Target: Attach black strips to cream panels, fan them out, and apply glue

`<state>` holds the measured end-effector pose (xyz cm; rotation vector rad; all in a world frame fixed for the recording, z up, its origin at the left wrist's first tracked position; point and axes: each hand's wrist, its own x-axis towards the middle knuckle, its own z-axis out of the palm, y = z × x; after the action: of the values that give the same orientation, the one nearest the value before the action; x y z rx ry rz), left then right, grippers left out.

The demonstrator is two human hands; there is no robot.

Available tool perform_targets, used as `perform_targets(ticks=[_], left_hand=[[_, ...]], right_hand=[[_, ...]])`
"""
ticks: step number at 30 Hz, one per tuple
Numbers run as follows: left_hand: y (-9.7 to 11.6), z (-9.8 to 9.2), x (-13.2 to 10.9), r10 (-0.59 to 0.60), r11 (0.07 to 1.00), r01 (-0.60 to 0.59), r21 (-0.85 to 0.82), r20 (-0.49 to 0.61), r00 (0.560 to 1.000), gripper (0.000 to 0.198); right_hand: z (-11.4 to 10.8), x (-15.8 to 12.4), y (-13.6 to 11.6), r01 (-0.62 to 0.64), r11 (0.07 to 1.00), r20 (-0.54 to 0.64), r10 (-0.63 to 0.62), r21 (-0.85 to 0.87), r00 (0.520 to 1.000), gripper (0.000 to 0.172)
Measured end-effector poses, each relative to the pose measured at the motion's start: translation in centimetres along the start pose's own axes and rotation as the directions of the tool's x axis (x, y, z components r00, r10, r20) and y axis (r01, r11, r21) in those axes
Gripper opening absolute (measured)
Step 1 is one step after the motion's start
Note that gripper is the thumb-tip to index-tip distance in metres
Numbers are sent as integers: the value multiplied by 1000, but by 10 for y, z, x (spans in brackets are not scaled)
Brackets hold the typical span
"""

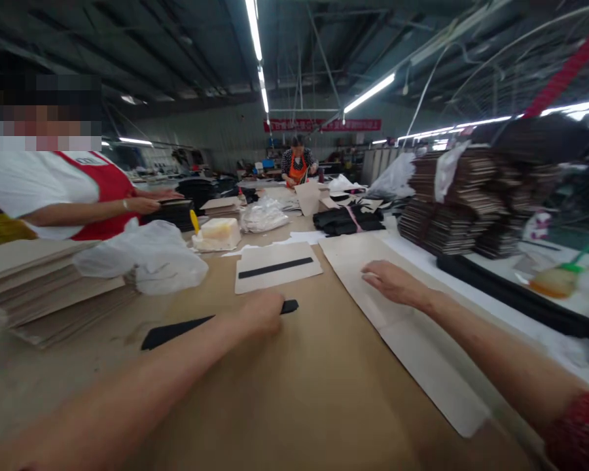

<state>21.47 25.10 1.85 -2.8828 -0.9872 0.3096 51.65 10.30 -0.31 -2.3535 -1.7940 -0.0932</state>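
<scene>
My left hand (261, 315) is over a narrow black strip (179, 332) on the brown tabletop, its blurred fingers closed on the strip near its right end. The strip's tip shows past my knuckles. Just beyond lies a pale rectangular board (279, 255) with another black strip (275, 267) across it. My right hand (395, 281) is above a long beige board (422, 366) on the right, fingers loosely bent and apart from the thumb, nothing visible in them. Whether the fingertips touch that board I cannot tell.
Stacked boards (44, 288) and a clear plastic bag (152, 255) lie at the left. A white block-like container (218, 234) with a yellow handle stands beyond. Dark bundles (436, 226) are piled at the right. A co-worker in a red apron (101, 190) stands left; another person (297, 163) is farther back.
</scene>
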Motion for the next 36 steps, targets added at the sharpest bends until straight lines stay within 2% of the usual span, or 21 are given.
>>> perform_targets(ticks=[3, 5, 7, 9, 11, 15, 19, 24, 27, 30, 33, 36], left_hand=[[65, -4, -26, 205, 971, -201, -127, 17, 979, 22], [108, -7, -42, 293, 935, -285, -210, 5, 956, 24], [146, -8, -53, 336, 908, -322, -270, 8, 942, 28], [177, -6, -60, 360, 885, -336, -322, 14, 933, 38], [201, -1, -63, 344, 880, -316, -356, 18, 939, 50], [227, 6, -66, 275, 903, -242, -354, 45, 961, 69], [228, -1, -82, 277, 905, -232, -357, 81, 957, 72], [205, -9, -139, 357, 904, -292, -311, 179, 917, 74], [184, -3, -182, 344, 918, -278, -284, 215, 914, 90], [159, 7, -221, 327, 925, -263, -276, 218, 920, 107], [134, 14, -255, 332, 917, -269, -296, 189, 924, 99], [113, 10, -285, 292, 919, -225, -325, 175, 940, 78]], right_hand=[[-22, -78, 69, -262, 965, -43, 262, -3, 964, 54], [-24, -124, 105, -394, 919, -91, 392, -5, 915, 50], [-15, -159, 128, -468, 884, -133, 465, 9, 875, 45], [1, -179, 140, -488, 872, -155, 487, 32, 860, 45], [16, -188, 143, -475, 878, -161, 477, 50, 864, 46], [34, -191, 142, -424, 903, -166, 429, 70, 888, 48], [34, -208, 136, -387, 918, -162, 395, 83, 904, 56], [40, -263, 107, -343, 937, -142, 349, 65, 926, 64], [51, -300, 72, -246, 968, -211, 249, 39, 945, 58], [62, -328, 28, -125, 992, -327, 108, -31, 939, 48], [72, -342, -18, -38, 990, -366, -15, -136, 931, 41], [76, -348, -52, 53, 978, -365, -125, -201, 923, 37]])
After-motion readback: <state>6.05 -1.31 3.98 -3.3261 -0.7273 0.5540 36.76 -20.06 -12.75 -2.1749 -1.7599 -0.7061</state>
